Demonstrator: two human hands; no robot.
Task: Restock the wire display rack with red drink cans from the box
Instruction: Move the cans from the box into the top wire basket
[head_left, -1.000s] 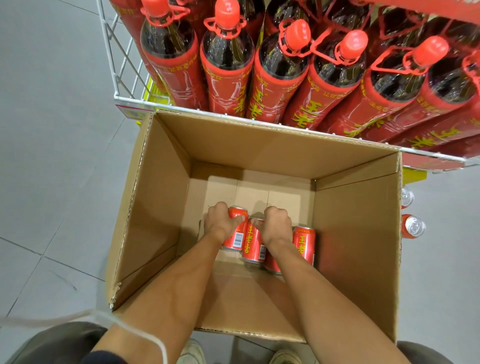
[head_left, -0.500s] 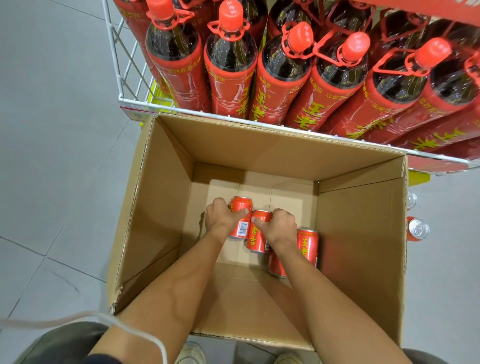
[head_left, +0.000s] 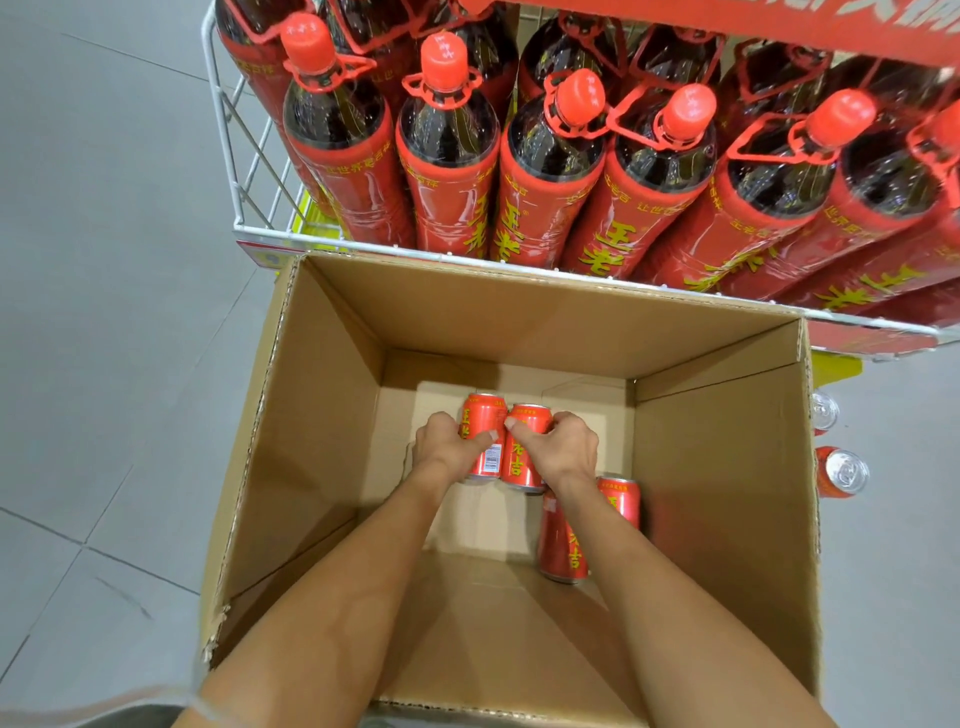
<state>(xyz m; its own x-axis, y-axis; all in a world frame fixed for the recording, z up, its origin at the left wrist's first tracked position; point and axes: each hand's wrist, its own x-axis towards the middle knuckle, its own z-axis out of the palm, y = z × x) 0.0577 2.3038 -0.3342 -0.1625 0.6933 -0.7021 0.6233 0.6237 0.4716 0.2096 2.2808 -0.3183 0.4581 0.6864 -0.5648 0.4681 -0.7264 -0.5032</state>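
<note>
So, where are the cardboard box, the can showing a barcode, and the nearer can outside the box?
cardboard box (head_left: 322, 441), head view, left inner wall.
barcode can (head_left: 492, 458), head view, its barcode patch.
nearer outside can (head_left: 841, 474), head view, its silver top.

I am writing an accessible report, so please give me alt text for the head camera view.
Both hands reach into an open cardboard box: the left hand grips a red can, the right hand a second can beside it. Two more cans sit near its right wall; beyond it, a wire rack holds large red bottles.
</note>
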